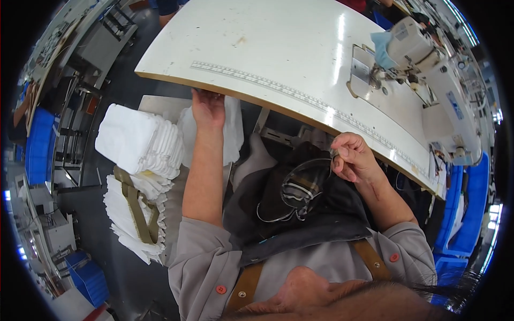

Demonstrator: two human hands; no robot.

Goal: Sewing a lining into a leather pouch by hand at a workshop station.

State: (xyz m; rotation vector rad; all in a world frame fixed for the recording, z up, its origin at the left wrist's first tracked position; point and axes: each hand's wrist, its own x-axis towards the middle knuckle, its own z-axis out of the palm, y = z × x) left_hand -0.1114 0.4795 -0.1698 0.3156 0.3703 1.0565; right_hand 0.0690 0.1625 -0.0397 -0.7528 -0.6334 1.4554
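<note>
My left hand (209, 111) reaches to the underside of the white table's front edge, palm up. Its thumb stands apart and its fingertips are partly hidden below the edge; nothing shows in it. Close to the table edge, my right hand (350, 156) is closed in a pinch on a pair of eyeglasses (302, 187). The glasses hang over my dark apron (310, 235), and light reflects off the lens. Just beside my left forearm is a stack of white fabric pieces (139, 140), with more white cloth (233, 128) on the forearm's other side.
A long clear ruler (278, 85) lies along the white table (257, 37). At the right stands a sewing machine (412, 48) with a light blue cloth on it. An olive strap (134, 206) lies over white fabric at left. Blue bins (40, 147) stand at the sides.
</note>
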